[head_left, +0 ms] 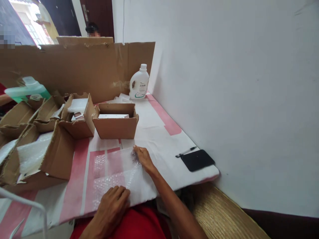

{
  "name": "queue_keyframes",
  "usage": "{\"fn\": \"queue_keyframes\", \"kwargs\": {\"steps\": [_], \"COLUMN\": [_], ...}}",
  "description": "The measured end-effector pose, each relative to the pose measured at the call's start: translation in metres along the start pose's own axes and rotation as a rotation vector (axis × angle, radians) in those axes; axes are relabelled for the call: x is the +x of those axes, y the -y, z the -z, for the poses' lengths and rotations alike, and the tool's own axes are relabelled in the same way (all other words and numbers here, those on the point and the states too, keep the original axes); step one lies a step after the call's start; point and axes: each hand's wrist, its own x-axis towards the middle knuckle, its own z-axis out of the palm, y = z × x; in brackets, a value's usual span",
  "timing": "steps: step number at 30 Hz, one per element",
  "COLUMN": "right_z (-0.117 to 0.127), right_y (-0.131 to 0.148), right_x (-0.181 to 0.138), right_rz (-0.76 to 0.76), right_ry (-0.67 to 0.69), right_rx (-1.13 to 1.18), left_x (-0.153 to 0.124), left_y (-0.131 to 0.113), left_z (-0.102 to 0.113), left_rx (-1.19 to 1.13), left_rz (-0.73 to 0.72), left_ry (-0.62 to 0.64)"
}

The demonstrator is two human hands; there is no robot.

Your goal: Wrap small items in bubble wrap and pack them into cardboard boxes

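A clear sheet of bubble wrap (113, 171) lies across the pink and white table cover in front of me. My right hand (144, 157) is closed at its far right corner, thumb and fingers pinching the plastic. Near the table's front edge, my left hand (113, 199) rests on the wrap's near side with its fingers bent and close together; its fingertips are partly hidden. Just beyond the wrap stands a cardboard box (114, 128) with a white flat item (113, 116) inside.
Several open cardboard bins (62, 149) fill the left, some holding bubble wrap pieces. A white jug (139, 83) and green bottle (28, 90) stand before a cardboard partition (99, 69). Right are a pen (185, 152), a black pouch-like item (198, 160) and the wall (236, 99). A person is behind.
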Motion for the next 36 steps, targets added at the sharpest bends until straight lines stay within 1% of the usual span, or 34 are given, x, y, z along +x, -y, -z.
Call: {"fn": "queue_keyframes", "kwargs": {"steps": [2,3,4,5,6,7,8,10,12,14,15,17,19,22,24,27,29,31,36], "right_z": [0.007,0.009,0.008,0.004,-0.004,-0.015,-0.029,-0.061,-0.087,-0.098,-0.097,-0.081,-0.054,-0.009,0.016,0.041,0.052,0.060,0.076], "right_y": [0.003,0.006,0.010,0.014,0.017,0.019,0.020,0.018,0.011,0.000,-0.006,-0.017,-0.026,-0.030,-0.030,-0.031,-0.033,-0.038,-0.045], "right_x": [0.000,-0.003,-0.009,-0.018,-0.028,-0.041,-0.053,-0.075,-0.086,-0.084,-0.079,-0.065,-0.051,-0.038,-0.039,-0.052,-0.065,-0.078,-0.104], "right_rz": [0.040,0.081,0.138,0.208,0.295,0.397,0.488,0.647,0.677,0.649,0.635,0.592,0.515,0.379,0.360,0.483,0.581,0.634,0.690], "right_ry": [-0.107,-0.166,-0.212,-0.231,-0.207,-0.138,-0.032,0.227,0.390,0.440,0.439,0.414,0.376,0.336,0.339,0.410,0.495,0.559,0.616], "right_rx": [-0.058,-0.113,-0.189,-0.279,-0.374,-0.461,-0.525,-0.579,-0.616,-0.656,-0.683,-0.765,-0.866,-0.981,-1.005,-0.998,-0.999,-1.007,-1.045], "left_x": [0.001,0.001,0.001,0.001,0.000,-0.002,-0.005,-0.012,-0.021,-0.029,-0.032,-0.035,-0.034,-0.029,-0.029,-0.039,-0.051,-0.062,-0.079], "left_y": [0.001,0.003,0.008,0.014,0.021,0.030,0.039,0.058,0.074,0.085,0.088,0.091,0.089,0.083,0.080,0.080,0.083,0.087,0.095], "left_z": [0.001,0.003,0.007,0.009,0.010,0.008,0.004,-0.011,-0.029,-0.043,-0.048,-0.052,-0.050,-0.038,-0.026,-0.003,0.012,0.023,0.040], "left_rx": [-0.089,-0.122,-0.135,-0.121,-0.082,-0.024,0.046,0.190,0.290,0.341,0.352,0.368,0.392,0.429,0.420,0.362,0.335,0.330,0.273], "left_rz": [0.047,0.070,0.097,0.133,0.178,0.230,0.283,0.364,0.387,0.367,0.349,0.314,0.298,0.282,0.257,0.157,0.038,-0.054,-0.124], "left_ry": [0.046,0.038,0.011,-0.031,-0.069,-0.098,-0.108,-0.081,-0.019,0.023,0.023,-0.004,-0.039,-0.054,-0.035,0.038,0.096,0.142,0.230]}}
